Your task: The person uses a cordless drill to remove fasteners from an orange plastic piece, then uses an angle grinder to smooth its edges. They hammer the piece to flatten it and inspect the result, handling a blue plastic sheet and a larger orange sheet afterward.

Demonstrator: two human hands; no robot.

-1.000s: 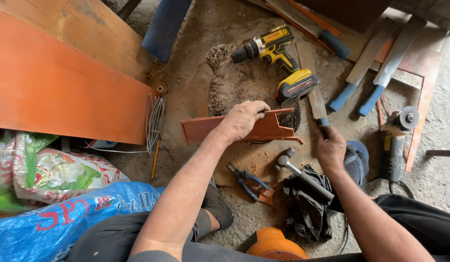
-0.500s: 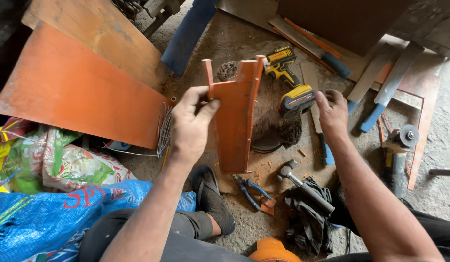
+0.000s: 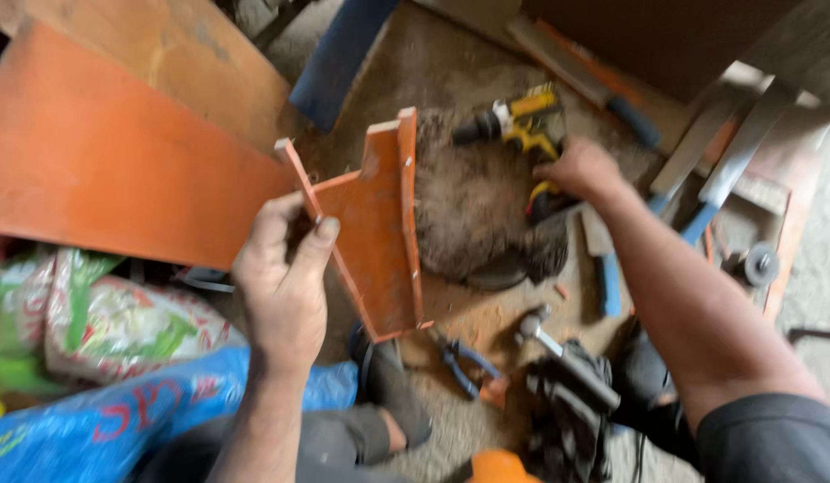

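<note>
L hand pinching orange wood bracket upright; R hand closing on yellow drill, grip state unclear. Likely next: drive screws, needs steady hold

A second ago the orange channel piece lay flat on the ground under the left hand; now that hand has lifted it and holds it up on end, fingers curled round its left flange. The right hand, which was down by the hammer, has moved up and away and now rests on the yellow cordless drill.
</note>
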